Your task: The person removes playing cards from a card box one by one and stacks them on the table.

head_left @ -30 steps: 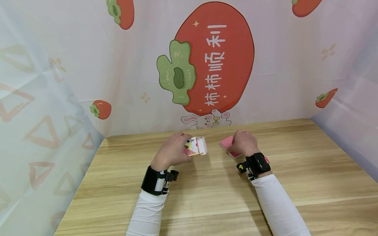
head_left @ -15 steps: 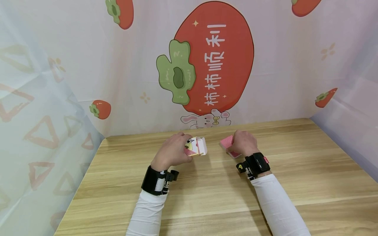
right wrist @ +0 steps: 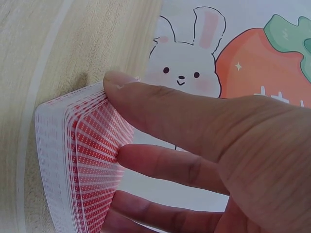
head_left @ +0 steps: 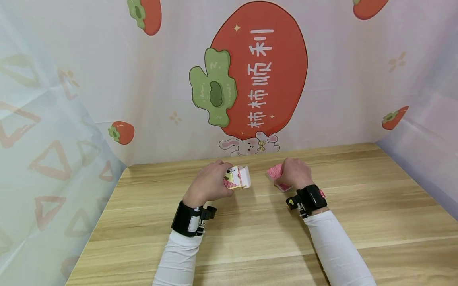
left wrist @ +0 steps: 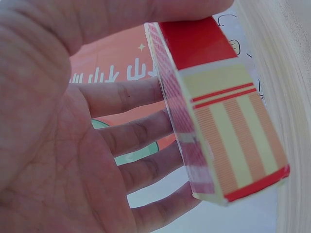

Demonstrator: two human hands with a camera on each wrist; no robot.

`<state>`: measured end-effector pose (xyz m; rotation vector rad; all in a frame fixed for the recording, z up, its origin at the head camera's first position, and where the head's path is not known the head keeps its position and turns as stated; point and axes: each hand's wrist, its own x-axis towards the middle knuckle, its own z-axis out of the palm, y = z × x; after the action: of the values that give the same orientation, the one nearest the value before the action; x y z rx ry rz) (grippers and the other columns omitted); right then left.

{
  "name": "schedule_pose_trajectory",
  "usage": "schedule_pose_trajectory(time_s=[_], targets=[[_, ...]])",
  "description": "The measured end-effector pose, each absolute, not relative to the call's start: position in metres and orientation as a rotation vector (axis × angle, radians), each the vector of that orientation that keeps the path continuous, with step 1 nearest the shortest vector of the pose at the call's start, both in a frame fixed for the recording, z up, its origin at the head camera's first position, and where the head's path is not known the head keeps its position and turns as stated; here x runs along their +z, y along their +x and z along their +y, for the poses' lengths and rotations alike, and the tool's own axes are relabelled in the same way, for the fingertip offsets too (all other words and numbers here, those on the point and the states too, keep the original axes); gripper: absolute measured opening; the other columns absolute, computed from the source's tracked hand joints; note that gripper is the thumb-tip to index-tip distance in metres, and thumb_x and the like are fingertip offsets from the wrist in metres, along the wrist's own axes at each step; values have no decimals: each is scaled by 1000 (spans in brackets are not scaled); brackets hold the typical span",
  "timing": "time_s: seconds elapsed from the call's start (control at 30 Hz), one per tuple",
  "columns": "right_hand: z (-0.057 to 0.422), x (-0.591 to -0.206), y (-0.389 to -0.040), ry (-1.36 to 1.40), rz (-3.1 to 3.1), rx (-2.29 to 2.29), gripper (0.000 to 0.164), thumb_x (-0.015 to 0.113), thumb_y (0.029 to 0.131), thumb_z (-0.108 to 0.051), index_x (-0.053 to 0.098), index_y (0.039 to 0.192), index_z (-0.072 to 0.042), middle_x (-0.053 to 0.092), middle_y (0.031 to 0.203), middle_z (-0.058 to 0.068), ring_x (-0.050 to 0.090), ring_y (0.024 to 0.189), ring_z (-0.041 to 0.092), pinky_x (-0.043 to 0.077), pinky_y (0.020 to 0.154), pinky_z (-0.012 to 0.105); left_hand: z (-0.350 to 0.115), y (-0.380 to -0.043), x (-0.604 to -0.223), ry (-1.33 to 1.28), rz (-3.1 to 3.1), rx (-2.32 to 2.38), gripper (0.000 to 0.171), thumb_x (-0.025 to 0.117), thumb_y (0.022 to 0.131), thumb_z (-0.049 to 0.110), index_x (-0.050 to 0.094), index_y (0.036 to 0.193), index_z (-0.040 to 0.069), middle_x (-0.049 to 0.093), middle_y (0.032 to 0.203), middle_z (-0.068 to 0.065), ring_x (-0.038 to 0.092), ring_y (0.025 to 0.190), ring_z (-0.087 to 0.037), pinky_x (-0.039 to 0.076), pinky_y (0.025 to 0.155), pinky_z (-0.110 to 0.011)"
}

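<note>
My left hand (head_left: 208, 182) grips a card box (head_left: 237, 177) between thumb and fingers, a little above the table. An ace shows on the box's face, and its white flap stands open toward the right. In the left wrist view the box (left wrist: 233, 126) shows a red and cream striped side. To the right, my right hand (head_left: 296, 173) pinches a deck of playing cards (head_left: 275, 172) with red patterned backs. The right wrist view shows the thumb on one edge of the deck (right wrist: 97, 160) and fingers against its back. The deck is tilted and close to the table.
The wooden table (head_left: 247, 242) spreads out in front of both arms. Behind it hangs a pale cloth backdrop (head_left: 161, 79) with a large printed persimmon (head_left: 282, 79) and a rabbit. More cloth (head_left: 43, 159) closes off the left side. Each wrist wears a black strap with a camera.
</note>
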<state>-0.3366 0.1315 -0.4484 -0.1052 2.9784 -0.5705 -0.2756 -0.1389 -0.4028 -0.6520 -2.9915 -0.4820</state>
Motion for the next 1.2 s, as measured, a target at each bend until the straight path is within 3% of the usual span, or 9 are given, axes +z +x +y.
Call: schedule_pose_trajectory(time_s=[0.47, 0.77, 1.07, 1.2], targets=[[130, -449, -336, -88, 2998, -589, 35, 92, 71, -27, 73, 86, -2, 66, 80, 10, 61, 74, 28, 48, 58, 37, -139, -275, -402, -649, -3000, -495, 68, 88, 70, 16, 63, 132, 4, 63, 114, -7, 56, 96, -22, 48, 88, -39], [129, -449, -336, -67, 3010, -610, 63, 92, 70, -28, 64, 116, 5, 66, 96, 18, 61, 84, 34, 49, 64, 42, -139, -275, -402, -644, -3003, -488, 68, 88, 70, 16, 63, 132, 4, 63, 115, -7, 56, 98, -22, 48, 88, -39], [130, -449, -338, -59, 2977, -586, 66, 89, 73, -31, 62, 122, 4, 65, 100, 18, 60, 87, 34, 49, 66, 42, -138, -276, -402, -640, -3010, -491, 67, 88, 70, 17, 63, 132, 4, 63, 116, -7, 56, 98, -22, 47, 90, -39], [130, -445, -335, -78, 2977, -619, 72, 87, 77, -37, 59, 129, 5, 65, 112, 22, 59, 95, 36, 50, 73, 46, -138, -276, -402, -643, -3010, -480, 67, 88, 70, 18, 64, 131, 4, 63, 116, -7, 56, 98, -23, 47, 90, -39]])
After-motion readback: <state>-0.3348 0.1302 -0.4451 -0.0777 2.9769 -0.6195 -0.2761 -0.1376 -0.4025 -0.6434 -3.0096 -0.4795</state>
